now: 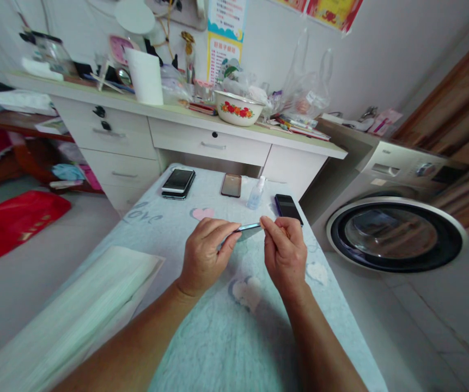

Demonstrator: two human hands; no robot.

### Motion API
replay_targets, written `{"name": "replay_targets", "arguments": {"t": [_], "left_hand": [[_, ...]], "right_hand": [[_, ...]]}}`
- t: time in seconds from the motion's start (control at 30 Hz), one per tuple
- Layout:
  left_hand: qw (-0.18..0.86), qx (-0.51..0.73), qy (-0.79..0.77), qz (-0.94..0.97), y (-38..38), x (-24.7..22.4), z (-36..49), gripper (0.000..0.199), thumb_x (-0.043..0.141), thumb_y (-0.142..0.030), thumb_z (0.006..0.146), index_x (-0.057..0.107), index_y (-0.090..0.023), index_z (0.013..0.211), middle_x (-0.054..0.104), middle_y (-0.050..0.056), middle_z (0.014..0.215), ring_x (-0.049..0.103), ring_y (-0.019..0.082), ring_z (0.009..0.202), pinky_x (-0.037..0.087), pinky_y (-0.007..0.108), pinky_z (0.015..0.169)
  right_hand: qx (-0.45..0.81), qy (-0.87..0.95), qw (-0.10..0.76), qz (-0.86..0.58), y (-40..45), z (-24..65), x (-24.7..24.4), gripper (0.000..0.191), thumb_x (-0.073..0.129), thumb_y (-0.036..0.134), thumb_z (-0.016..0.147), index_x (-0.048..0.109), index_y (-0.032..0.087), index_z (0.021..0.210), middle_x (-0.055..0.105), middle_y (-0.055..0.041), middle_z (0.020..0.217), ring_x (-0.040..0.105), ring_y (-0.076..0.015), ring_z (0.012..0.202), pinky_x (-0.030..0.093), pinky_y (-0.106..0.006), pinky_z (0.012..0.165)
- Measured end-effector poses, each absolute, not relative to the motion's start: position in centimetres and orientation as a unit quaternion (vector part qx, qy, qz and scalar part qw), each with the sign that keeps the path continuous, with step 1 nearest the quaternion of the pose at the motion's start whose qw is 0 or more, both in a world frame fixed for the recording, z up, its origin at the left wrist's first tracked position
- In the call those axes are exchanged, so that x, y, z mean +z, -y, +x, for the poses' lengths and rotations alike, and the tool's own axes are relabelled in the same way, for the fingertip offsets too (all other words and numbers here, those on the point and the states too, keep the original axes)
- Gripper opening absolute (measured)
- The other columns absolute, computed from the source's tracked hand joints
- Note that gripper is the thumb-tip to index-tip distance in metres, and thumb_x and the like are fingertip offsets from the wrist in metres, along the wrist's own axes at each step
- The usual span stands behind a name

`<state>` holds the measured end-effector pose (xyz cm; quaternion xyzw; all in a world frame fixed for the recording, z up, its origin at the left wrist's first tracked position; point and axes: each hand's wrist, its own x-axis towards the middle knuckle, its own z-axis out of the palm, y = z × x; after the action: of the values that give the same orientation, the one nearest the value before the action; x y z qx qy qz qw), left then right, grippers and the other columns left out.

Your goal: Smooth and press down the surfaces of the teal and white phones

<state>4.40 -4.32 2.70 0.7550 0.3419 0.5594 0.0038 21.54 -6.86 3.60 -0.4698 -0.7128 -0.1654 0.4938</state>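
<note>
Over the middle of the cloth-covered table (pixel 218 337), a thin phone (pixel 249 226) is seen almost edge-on, its side bluish and shiny. My left hand (pixel 206 251) pinches its left end between thumb and fingers. At the other end, my right hand (pixel 284 251) is closed with its thumb and finger at the phone's corner. Just beyond my right hand lies a dark phone (pixel 288 208). A small clear spray bottle (pixel 256 193) stands upright behind the held phone. Farther back is a brownish phone case (pixel 231 185). Two stacked phones (pixel 178 182) lie at the back left.
A pale, wrapped flat bundle (pixel 95 305) lies along the table's left side. Behind the table runs a white desk (pixel 213 144) bearing a flowered enamel bowl (pixel 240 108) and a paper roll (pixel 144 76). A washing machine (pixel 381 179) stands right; a red bag (pixel 17 223) lies on the left floor.
</note>
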Motion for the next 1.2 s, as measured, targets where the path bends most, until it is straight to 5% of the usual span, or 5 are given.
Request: {"name": "replay_targets", "arguments": {"t": [0.47,1.2], "left_hand": [[0.022,0.560,-0.346,0.753,4.5,2.7,4.7,0.015,0.060,-0.017,0.085,0.065,-0.018,0.099,0.068,0.004,0.090,0.063,0.014,0.084,0.051,0.027,0.078],[0.022,0.557,-0.359,0.749,4.5,2.6,4.6,0.014,0.060,-0.018,0.085,0.066,-0.018,0.098,0.068,0.004,0.090,0.062,0.015,0.086,0.050,0.028,0.079]], "right_hand": [[-0.134,0.742,0.488,-0.441,7.2,19.9,2.9,0.049,0.049,0.010,0.089,0.049,0.030,0.133,0.052,-0.0049,0.097,0.054,-0.0138,0.081,0.049,-0.026,0.070],[-0.157,0.678,0.530,-0.485,6.7,21.6,3.5,0.036,0.048,0.011,0.089,0.061,0.029,0.117,0.051,-0.0036,0.091,0.055,-0.0136,0.079,0.050,-0.028,0.068]]}}
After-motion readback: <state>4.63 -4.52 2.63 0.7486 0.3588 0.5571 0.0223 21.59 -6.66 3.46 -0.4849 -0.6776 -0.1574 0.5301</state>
